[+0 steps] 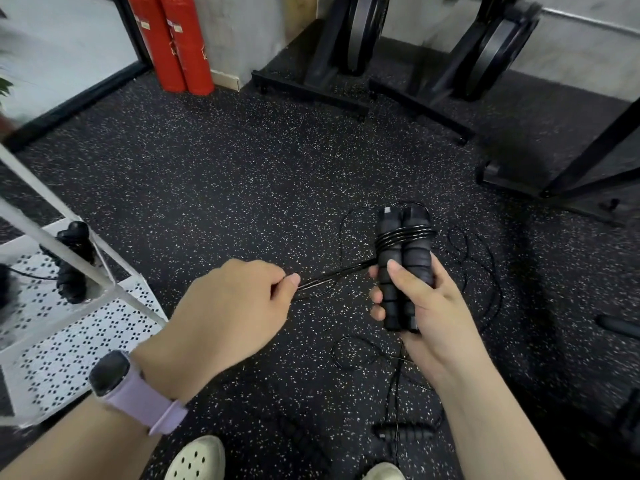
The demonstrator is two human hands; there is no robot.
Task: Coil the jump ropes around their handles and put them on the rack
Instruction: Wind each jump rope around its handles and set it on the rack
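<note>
A: What do we have in the right hand (420, 306)?

B: We hold the two black foam handles (403, 268) side by side and upright, our fingers (377, 299) wrapped round the lower half and the thumb pressed across the front. Several turns of the black rope (405, 234) circle the upper part of the pair.

A: And the left hand (235, 299)?

B: We pinch a doubled stretch of that rope between thumb and forefinger, the other fingers curled in. The strand runs taut from the pinch across to the handles. A lilac-strapped watch (135, 389) sits on that wrist.

A: Where does the rest of the rope go?

B: It trails in loose loops on the speckled black floor (207, 174), beyond and to the right of the handles and below our right wrist.

A: Any other ropes?

B: A second pair of black handles (403, 434) lies on the floor near our feet, between the pale shoes (195, 460), its rope spread loosely around it. On the white perforated rack (69, 341) at the left, a black bundle (72, 261) sits on the shelf behind a white bar; we cannot tell its windings clearly.

A: And further off?

B: Two red cylinders (173, 43) lean at the wall, with dark equipment stands (311, 91) to their right.
</note>
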